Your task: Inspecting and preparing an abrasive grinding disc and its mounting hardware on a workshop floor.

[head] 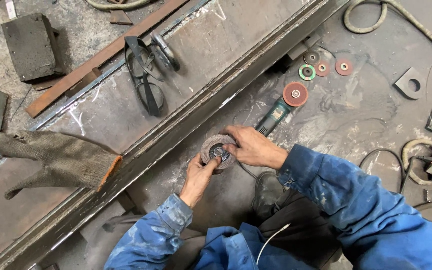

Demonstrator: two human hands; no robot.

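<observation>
In the head view, the person sits low over a dusty grey concrete floor (376, 115), with blue work sleeves stained by paint. The right hand (253, 147) lies over the head of a green angle grinder (275, 116), its grip closed around the tool body just behind the disc. The left hand (198, 175) comes from below, and its fingertips (215, 161) press together on the dark metal nut at the centre of the flap disc (217, 148). This disc is round, with grey-brown abrasive flaps in a ring, and it sits on the grinder between both hands, just beside the long steel beam (186, 122).

The beam is rusty and dark and runs diagonally from the lower left to the upper right. On its far side lies a flat steel plate (201, 45) with white chalk marks. On this plate rests a knitted brown work glove (56, 157) with an orange cuff, and further up are black safety glasses (143, 75) next to a round metal piece.

Near the grinder lies a reddish round grinding disc (295, 93), and beyond it are several smaller discs (326, 67), one green and the others red. A thick pale hose (401, 20) curves across the upper right corner. A small steel plate with a hole (410, 83) lies well apart to the right.
</observation>
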